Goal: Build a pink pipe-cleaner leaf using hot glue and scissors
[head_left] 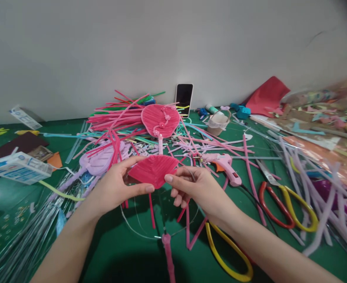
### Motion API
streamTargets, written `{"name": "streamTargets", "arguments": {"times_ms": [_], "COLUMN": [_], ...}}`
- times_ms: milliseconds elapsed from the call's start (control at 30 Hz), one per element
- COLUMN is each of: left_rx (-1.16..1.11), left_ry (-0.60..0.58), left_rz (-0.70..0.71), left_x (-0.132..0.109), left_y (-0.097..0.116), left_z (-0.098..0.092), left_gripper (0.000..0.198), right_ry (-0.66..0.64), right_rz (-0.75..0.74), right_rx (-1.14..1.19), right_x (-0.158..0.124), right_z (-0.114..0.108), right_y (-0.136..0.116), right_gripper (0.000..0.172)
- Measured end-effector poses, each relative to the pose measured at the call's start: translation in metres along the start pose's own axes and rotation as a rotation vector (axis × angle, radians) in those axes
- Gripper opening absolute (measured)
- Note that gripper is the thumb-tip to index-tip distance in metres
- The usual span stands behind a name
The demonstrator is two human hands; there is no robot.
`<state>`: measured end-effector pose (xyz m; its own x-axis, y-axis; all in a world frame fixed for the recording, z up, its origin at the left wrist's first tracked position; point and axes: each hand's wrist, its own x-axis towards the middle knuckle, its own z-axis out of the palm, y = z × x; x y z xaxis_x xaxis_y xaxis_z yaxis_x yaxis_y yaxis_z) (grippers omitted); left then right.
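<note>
A deep pink, fan-shaped piece (152, 168) made of what look like pipe cleaners is held up in front of me. My left hand (126, 182) grips its left side, thumb across the lower front. On the opposite side, my right hand (188, 182) pinches the lower right edge between thumb and fingers. Just behind it lies a finished round pink fan (160, 120) with small flowers and a pale pink handle. Below my hands, a pink-wrapped stick (167, 255) meets a thin wire hoop (132, 228), partly hidden.
A pink glue gun (220, 161) lies right of my hands, near red-and-yellow-handled scissors (298, 204). Yellow handles (226, 255) show under my right forearm. A phone (184, 98) leans on the wall. Purple fans (99, 161), a blue-white box (20, 167) and loose pipe cleaners (114, 118) surround the work.
</note>
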<state>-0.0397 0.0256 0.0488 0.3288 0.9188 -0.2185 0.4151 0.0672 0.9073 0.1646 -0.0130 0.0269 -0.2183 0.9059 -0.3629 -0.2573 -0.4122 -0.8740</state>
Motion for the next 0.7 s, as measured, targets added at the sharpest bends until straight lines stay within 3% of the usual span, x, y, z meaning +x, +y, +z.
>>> {"name": "streamTargets", "arguments": {"times_ms": [133,300,700], "left_rx": [0.104,0.290,0.106], "left_ry": [-0.039,-0.011,-0.070], "left_rz": [-0.003,0.090,0.042], "left_x": [0.001,0.007,0.011], "left_y": [0.007,0.012,0.006], "left_z": [-0.006,-0.008,0.003], "left_gripper": [0.071,0.069,0.069], "right_ry": [-0.019,-0.035,0.005], "right_rz": [-0.005,-0.034,-0.082], "right_rx": [-0.015,-0.045,-0.218], "right_x": [0.002,0.004,0.007], "right_z": [0.001,0.001,-0.003], "right_y": [-0.001,-0.001,0.001], "right_gripper": [0.042,0.044,0.048]}}
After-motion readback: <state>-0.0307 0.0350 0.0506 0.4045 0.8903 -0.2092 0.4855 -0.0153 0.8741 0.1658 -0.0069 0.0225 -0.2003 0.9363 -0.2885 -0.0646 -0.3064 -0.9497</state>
